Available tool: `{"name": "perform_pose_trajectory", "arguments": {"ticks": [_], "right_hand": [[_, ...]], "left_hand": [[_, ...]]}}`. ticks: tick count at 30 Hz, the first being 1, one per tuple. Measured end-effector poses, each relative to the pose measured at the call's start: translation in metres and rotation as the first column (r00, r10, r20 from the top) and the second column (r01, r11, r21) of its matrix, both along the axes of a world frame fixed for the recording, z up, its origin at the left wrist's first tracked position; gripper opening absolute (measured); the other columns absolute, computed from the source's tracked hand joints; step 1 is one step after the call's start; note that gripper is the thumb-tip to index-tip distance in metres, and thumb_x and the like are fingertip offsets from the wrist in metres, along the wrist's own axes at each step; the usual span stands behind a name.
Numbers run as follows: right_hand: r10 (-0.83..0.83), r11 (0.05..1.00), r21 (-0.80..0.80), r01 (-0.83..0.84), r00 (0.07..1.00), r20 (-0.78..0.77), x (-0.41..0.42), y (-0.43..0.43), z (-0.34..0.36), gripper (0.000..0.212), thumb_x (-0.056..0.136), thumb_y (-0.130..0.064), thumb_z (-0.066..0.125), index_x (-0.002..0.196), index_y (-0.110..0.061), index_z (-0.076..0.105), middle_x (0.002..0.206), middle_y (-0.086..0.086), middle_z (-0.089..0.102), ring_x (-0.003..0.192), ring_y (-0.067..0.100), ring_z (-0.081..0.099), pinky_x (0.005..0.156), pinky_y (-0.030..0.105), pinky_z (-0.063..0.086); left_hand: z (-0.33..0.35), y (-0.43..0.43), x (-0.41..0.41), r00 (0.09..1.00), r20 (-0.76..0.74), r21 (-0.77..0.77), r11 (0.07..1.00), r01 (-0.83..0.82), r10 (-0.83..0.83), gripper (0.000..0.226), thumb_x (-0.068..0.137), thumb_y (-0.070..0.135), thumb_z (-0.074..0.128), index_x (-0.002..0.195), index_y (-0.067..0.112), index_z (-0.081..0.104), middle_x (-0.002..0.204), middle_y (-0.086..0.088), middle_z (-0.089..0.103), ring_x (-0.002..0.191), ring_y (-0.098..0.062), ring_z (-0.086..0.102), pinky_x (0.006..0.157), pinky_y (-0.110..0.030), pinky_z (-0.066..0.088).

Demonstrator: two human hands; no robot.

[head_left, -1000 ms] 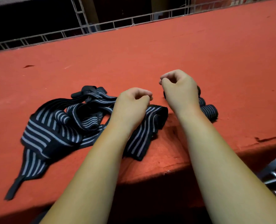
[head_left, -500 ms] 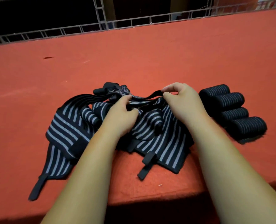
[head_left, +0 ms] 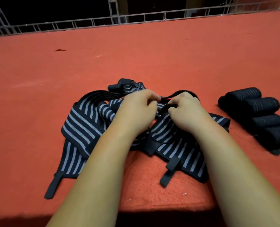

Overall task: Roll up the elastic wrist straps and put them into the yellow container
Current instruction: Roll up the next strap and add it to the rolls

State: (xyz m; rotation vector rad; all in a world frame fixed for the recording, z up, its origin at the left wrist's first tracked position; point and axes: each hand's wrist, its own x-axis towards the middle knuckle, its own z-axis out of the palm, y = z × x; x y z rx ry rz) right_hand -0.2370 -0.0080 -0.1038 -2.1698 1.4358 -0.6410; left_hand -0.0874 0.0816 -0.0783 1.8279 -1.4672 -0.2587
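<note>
Item: loose striped wrist straps, one tangled heap. Our left hand and right hand meet over its far middle, fingers curled and pinching one narrow strap end. We judge snagging the main risk, since pulling may drag neighbouring straps along, and a slack start may let the roll spring open. Finished rolled straps lie to the right of the heap; the yellow container is not in view. Surface: red cloth-covered table beneath the heap, with a metal lattice rail and darkness far beyond it.
</note>
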Motion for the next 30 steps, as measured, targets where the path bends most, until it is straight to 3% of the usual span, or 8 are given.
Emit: {"name": "perform_pose_trajectory", "arguments": {"ticks": [4, 6, 10, 15, 22, 25, 27, 30], "right_hand": [[0.01, 0.999, -0.034, -0.008, 0.997, 0.071, 0.007, 0.01, 0.011, 0.038, 0.098, -0.018, 0.049, 0.118, -0.031, 0.079, 0.134, -0.003, 0.065, 0.13, 0.022, 0.056, 0.1, 0.031, 0.045], [0.032, 0.998, -0.053, -0.027, 0.993, 0.112, 0.011, 0.018, 0.017, 0.036, 0.1, -0.019, 0.051, 0.122, -0.029, 0.077, 0.135, -0.006, 0.065, 0.126, 0.016, 0.058, 0.097, 0.027, 0.041], [0.111, 0.991, -0.09, -0.099, 0.983, 0.147, 0.024, 0.033, 0.02, 0.034, 0.101, -0.018, 0.053, 0.12, -0.031, 0.078, 0.128, -0.008, 0.071, 0.124, 0.017, 0.062, 0.125, 0.04, 0.037], [0.261, 0.964, -0.05, -0.259, 0.965, 0.032, 0.044, 0.042, 0.016, 0.05, 0.095, -0.013, 0.059, 0.14, -0.032, 0.069, 0.141, -0.007, 0.068, 0.131, 0.013, 0.06, 0.11, 0.023, 0.041], [0.372, 0.924, 0.15, -0.351, 0.916, -0.15, 0.059, 0.04, -0.015, 0.08, 0.093, -0.033, 0.067, 0.166, -0.034, 0.034, 0.161, -0.002, 0.049, 0.154, 0.031, 0.038, 0.123, 0.047, 0.039], [0.384, 0.923, 0.111, -0.369, 0.9, -0.204, 0.06, 0.035, -0.02, 0.061, 0.099, -0.043, 0.067, 0.156, -0.044, 0.048, 0.155, -0.005, 0.048, 0.147, 0.03, 0.041, 0.123, 0.048, 0.038], [0.386, 0.922, 0.113, -0.369, 0.888, -0.251, 0.061, 0.035, -0.023, 0.05, 0.104, -0.044, 0.061, 0.153, -0.05, 0.052, 0.158, -0.009, 0.043, 0.146, 0.027, 0.038, 0.124, 0.048, 0.036], [0.377, 0.926, 0.113, -0.36, 0.861, -0.342, 0.066, 0.039, -0.024, 0.045, 0.109, -0.041, 0.051, 0.151, -0.055, 0.05, 0.17, -0.009, 0.033, 0.15, 0.033, 0.03, 0.126, 0.05, 0.031]], "left_hand": [[0.007, 0.006, 0.03, 0.963, 0.156, -0.149, 0.969, -0.195, 0.218, 0.034, 0.096, 0.01, 0.061, 0.122, 0.026, 0.075, 0.124, 0.005, 0.072, 0.122, -0.017, 0.064, 0.107, -0.026, 0.047], [0.001, 0.008, 0.048, 0.915, 0.253, 0.038, 0.942, -0.333, 0.314, 0.042, 0.094, 0.024, 0.067, 0.136, 0.023, 0.067, 0.135, -0.005, 0.065, 0.131, -0.034, 0.056, 0.112, -0.046, 0.047], [-0.003, 0.019, 0.058, 0.914, 0.326, 0.373, 0.855, -0.36, 0.242, 0.057, 0.091, 0.033, 0.065, 0.146, 0.021, 0.058, 0.141, -0.012, 0.059, 0.138, -0.039, 0.046, 0.111, -0.052, 0.048], [-0.002, 0.024, 0.064, 0.936, 0.226, 0.294, 0.897, -0.331, 0.271, 0.064, 0.091, 0.007, 0.05, 0.149, 0.031, 0.061, 0.141, -0.007, 0.068, 0.133, -0.032, 0.058, 0.105, -0.043, 0.053], [-0.004, 0.031, 0.083, 0.924, -0.158, 0.132, 0.934, -0.331, 0.349, 0.053, 0.086, 0.005, 0.046, 0.12, 0.032, 0.077, 0.108, 0.005, 0.078, 0.104, -0.024, 0.073, 0.095, -0.044, 0.061], [-0.005, 0.032, 0.091, 0.888, -0.295, 0.001, 0.929, -0.37, 0.354, 0.065, 0.083, 0.001, 0.044, 0.126, 0.038, 0.074, 0.111, 0.011, 0.078, 0.102, -0.019, 0.074, 0.093, -0.041, 0.062], [-0.004, 0.033, 0.095, 0.896, -0.267, -0.085, 0.917, -0.389, 0.355, 0.076, 0.079, -0.007, 0.041, 0.129, 0.043, 0.069, 0.118, 0.01, 0.073, 0.103, -0.021, 0.072, 0.087, -0.038, 0.06], [-0.006, 0.033, 0.093, 0.979, 0.022, -0.143, 0.969, -0.2, 0.205, 0.073, 0.068, -0.011, 0.042, 0.096, 0.047, 0.076, 0.128, 0.014, 0.062, 0.123, -0.019, 0.06, 0.106, -0.038, 0.051]]}}
